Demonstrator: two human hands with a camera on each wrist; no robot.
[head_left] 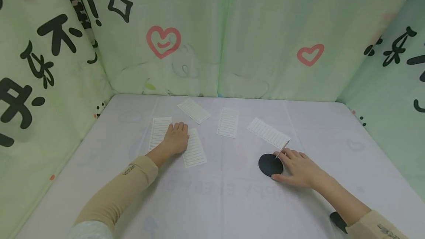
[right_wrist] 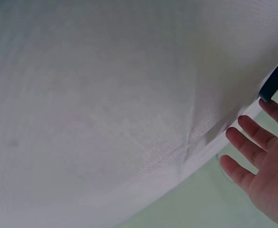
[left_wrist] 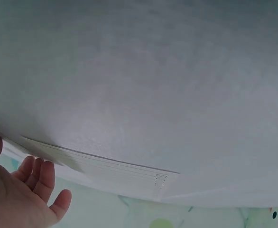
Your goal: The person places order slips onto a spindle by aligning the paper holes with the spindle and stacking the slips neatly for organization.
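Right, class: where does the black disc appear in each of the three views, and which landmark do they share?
Head: the black disc is right of centre, below mid-height, beside the right hand.
Left wrist: not in it.
Right wrist: a dark edge, apparently the disc, at the right border above mid-height, by a fingertip.
Shared landmark: the green curtain, across the head view's top, the left wrist's bottom and the right wrist's lower right.

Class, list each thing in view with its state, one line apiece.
Left hand: over two left cards
Right hand: holding black disc
Two left cards: partly covered
Three other cards: lying flat, apart
Black disc: held at its edge
Thin stick: slanting
Black object: partly hidden
Left cuff: turned back
Tablecloth: spread out, creased
Curtains: hanging
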